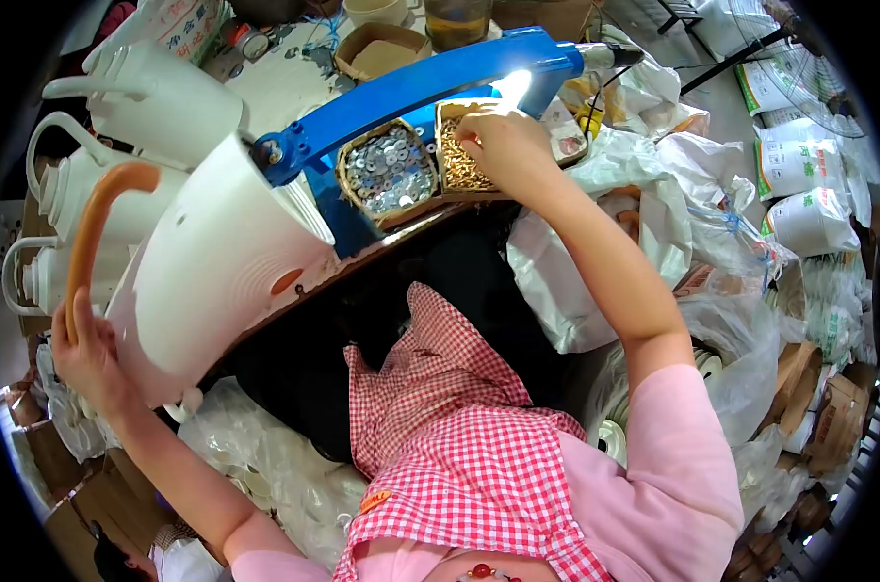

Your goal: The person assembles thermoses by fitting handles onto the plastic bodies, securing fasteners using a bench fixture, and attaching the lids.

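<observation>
My left hand (89, 354) is closed around the lower end of a curved orange-brown handle (96, 218), beside a large white plastic vessel (202, 272). The vessel lies tilted, its opening at the end of a blue machine arm (411, 92). My right hand (508, 145) reaches into a box of small brass-coloured fasteners (459, 160). Its fingers are curled down, and whatever is between the fingertips is hidden. Left of that box, a second box holds silver washers (387, 170).
Several white plastic jugs with handles (163, 102) stand at the left. A cardboard tray (382, 50) sits behind the machine. Plastic bags (595, 262) crowd the right side; wrapped white stacks (799, 160) and a fan (814, 58) are farther right. A person (159, 558) shows at lower left.
</observation>
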`<move>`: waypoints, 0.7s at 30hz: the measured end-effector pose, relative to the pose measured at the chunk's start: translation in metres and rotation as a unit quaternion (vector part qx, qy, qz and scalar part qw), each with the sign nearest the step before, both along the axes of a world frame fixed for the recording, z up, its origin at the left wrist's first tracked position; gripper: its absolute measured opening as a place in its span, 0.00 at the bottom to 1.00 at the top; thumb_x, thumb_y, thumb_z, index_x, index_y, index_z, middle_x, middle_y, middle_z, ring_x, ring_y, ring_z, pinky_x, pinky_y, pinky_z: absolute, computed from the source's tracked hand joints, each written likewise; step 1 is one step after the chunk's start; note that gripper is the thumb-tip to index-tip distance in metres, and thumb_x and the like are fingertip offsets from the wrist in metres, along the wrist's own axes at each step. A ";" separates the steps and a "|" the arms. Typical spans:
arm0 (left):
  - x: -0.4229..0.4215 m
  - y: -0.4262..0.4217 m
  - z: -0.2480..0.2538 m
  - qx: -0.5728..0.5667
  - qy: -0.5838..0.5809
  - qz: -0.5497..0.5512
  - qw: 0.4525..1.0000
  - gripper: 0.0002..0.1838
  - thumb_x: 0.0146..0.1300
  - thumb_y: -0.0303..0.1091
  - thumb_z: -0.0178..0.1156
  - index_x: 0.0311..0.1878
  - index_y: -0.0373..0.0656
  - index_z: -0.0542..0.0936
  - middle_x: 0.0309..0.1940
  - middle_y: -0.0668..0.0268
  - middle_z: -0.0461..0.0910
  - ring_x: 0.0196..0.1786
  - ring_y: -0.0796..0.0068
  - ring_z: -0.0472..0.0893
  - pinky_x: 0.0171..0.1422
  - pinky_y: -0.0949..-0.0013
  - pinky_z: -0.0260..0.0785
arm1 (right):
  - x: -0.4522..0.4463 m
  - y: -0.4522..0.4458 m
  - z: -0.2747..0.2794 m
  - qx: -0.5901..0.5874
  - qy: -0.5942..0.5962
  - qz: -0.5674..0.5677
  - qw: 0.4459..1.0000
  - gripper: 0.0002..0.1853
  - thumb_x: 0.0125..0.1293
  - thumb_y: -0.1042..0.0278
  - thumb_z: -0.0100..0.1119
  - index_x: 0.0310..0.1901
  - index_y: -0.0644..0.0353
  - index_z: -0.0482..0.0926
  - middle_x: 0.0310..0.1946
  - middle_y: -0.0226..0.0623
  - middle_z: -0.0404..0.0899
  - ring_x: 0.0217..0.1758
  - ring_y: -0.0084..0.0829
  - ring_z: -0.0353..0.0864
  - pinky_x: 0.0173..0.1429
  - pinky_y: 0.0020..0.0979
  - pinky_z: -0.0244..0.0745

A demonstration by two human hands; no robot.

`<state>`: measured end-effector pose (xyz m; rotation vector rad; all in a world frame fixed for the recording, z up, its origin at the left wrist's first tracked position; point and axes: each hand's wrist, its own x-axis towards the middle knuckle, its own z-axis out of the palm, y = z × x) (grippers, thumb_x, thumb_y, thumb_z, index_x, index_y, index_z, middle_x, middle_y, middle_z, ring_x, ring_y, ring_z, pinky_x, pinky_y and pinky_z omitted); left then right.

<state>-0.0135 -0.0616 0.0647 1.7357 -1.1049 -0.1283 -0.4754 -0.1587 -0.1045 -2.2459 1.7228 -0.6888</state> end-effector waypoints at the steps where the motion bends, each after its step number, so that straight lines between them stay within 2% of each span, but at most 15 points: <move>1: 0.011 0.016 -0.001 0.002 0.002 0.005 1.000 0.13 0.68 0.41 0.69 0.46 0.40 0.83 0.20 0.79 0.69 0.20 0.92 0.61 0.23 0.80 0.47 | 0.003 -0.005 -0.006 0.002 0.002 0.005 1.000 0.06 0.59 0.67 0.62 0.35 0.56 0.87 0.32 0.43 0.86 0.39 0.45 0.86 0.45 0.44 0.79; 3: 0.027 0.041 -0.008 -0.046 0.055 -0.024 0.997 0.12 0.69 0.39 0.68 0.47 0.41 0.82 0.19 0.78 0.70 0.21 0.91 0.64 0.23 0.82 0.51 | 0.007 -0.016 -0.015 0.034 0.117 0.026 0.992 0.09 0.60 0.63 0.66 0.40 0.53 0.88 0.37 0.40 0.87 0.43 0.43 0.85 0.51 0.43 0.79; 4: 0.031 0.049 -0.014 -0.050 0.058 -0.016 0.997 0.12 0.69 0.39 0.68 0.47 0.41 0.82 0.19 0.78 0.70 0.21 0.91 0.64 0.23 0.82 0.51 | 0.008 -0.015 -0.017 -0.007 0.126 0.025 0.992 0.08 0.59 0.63 0.66 0.39 0.52 0.89 0.38 0.40 0.87 0.45 0.44 0.85 0.52 0.43 0.79; 5: 0.034 0.059 -0.022 -0.038 0.051 -0.007 0.998 0.11 0.69 0.38 0.68 0.47 0.41 0.81 0.20 0.78 0.70 0.21 0.91 0.66 0.24 0.82 0.54 | 0.008 -0.014 -0.018 0.000 0.116 0.015 0.993 0.09 0.58 0.63 0.66 0.40 0.52 0.88 0.39 0.40 0.86 0.46 0.45 0.85 0.52 0.43 0.78; 7: 0.029 0.078 -0.035 -0.021 0.053 -0.004 0.998 0.11 0.68 0.36 0.69 0.47 0.41 0.80 0.22 0.79 0.72 0.23 0.90 0.69 0.25 0.83 0.59 | 0.014 -0.008 -0.018 -0.022 0.092 -0.030 0.995 0.06 0.52 0.65 0.67 0.31 0.55 0.85 0.36 0.40 0.84 0.45 0.44 0.85 0.48 0.44 0.80; 8: 0.029 0.081 -0.043 0.001 0.074 0.016 0.997 0.10 0.67 0.34 0.69 0.46 0.41 0.81 0.23 0.78 0.73 0.24 0.90 0.69 0.25 0.82 0.60 | 0.013 -0.009 -0.022 -0.043 0.081 -0.010 0.996 0.06 0.52 0.65 0.67 0.31 0.55 0.85 0.36 0.40 0.84 0.45 0.44 0.84 0.49 0.45 0.79; 9: 0.011 0.080 -0.042 0.035 0.044 0.039 0.998 0.08 0.66 0.32 0.68 0.44 0.41 0.81 0.24 0.77 0.73 0.24 0.89 0.69 0.26 0.82 0.60 | 0.010 -0.011 -0.027 -0.063 0.068 0.013 0.996 0.06 0.52 0.65 0.68 0.31 0.55 0.84 0.36 0.39 0.84 0.44 0.45 0.84 0.49 0.45 0.79; 10: 0.013 0.079 -0.051 0.032 0.042 0.035 0.998 0.07 0.64 0.29 0.69 0.43 0.40 0.82 0.25 0.77 0.74 0.24 0.89 0.70 0.27 0.81 0.60 | 0.018 -0.010 -0.023 -0.027 0.073 -0.011 0.997 0.05 0.52 0.67 0.68 0.31 0.55 0.84 0.35 0.39 0.83 0.43 0.45 0.84 0.49 0.45 0.79; 11: 0.004 0.076 -0.056 0.020 0.096 0.028 0.995 0.08 0.62 0.27 0.70 0.42 0.38 0.82 0.26 0.76 0.75 0.24 0.88 0.70 0.27 0.80 0.61 | 0.016 -0.009 -0.025 -0.034 0.073 -0.013 0.997 0.05 0.54 0.68 0.67 0.33 0.54 0.84 0.35 0.40 0.83 0.44 0.45 0.83 0.49 0.44 0.78; 13: 0.005 0.074 -0.065 0.031 0.069 0.003 0.997 0.10 0.59 0.25 0.72 0.41 0.36 0.82 0.31 0.74 0.79 0.30 0.86 0.73 0.34 0.78 0.67 | 0.013 -0.010 -0.026 0.053 0.042 -0.010 0.998 0.07 0.55 0.71 0.66 0.36 0.55 0.83 0.35 0.41 0.83 0.46 0.46 0.83 0.50 0.44 0.77; 14: 0.001 0.074 -0.063 0.026 0.114 -0.006 0.993 0.11 0.58 0.25 0.74 0.41 0.36 0.81 0.32 0.72 0.79 0.33 0.86 0.75 0.38 0.79 0.69 | 0.013 -0.008 -0.024 0.039 0.041 0.013 0.998 0.08 0.54 0.73 0.66 0.38 0.57 0.83 0.36 0.42 0.83 0.46 0.46 0.82 0.51 0.44 0.76; 17: 0.003 0.073 -0.064 0.018 0.119 -0.028 0.992 0.11 0.57 0.25 0.74 0.40 0.36 0.81 0.31 0.73 0.79 0.33 0.85 0.75 0.37 0.79 0.69 | 0.016 -0.012 -0.016 -0.018 0.050 0.072 0.996 0.11 0.54 0.77 0.65 0.41 0.60 0.82 0.37 0.43 0.83 0.47 0.47 0.82 0.54 0.45 0.74; 18: 0.005 0.073 -0.063 0.015 0.119 -0.023 0.993 0.11 0.57 0.25 0.74 0.40 0.36 0.81 0.31 0.73 0.79 0.33 0.85 0.75 0.37 0.79 0.69 | 0.015 -0.012 -0.020 -0.074 0.061 0.085 0.992 0.08 0.58 0.77 0.63 0.40 0.60 0.82 0.38 0.42 0.83 0.44 0.48 0.82 0.51 0.45 0.75; 21: 0.007 0.081 -0.071 0.009 0.165 -0.025 0.986 0.11 0.58 0.26 0.74 0.41 0.37 0.81 0.30 0.73 0.79 0.31 0.85 0.75 0.36 0.78 0.69 | -0.001 -0.002 -0.020 -0.040 0.039 0.038 0.998 0.05 0.63 0.76 0.61 0.39 0.59 0.82 0.39 0.42 0.83 0.40 0.48 0.82 0.45 0.43 0.76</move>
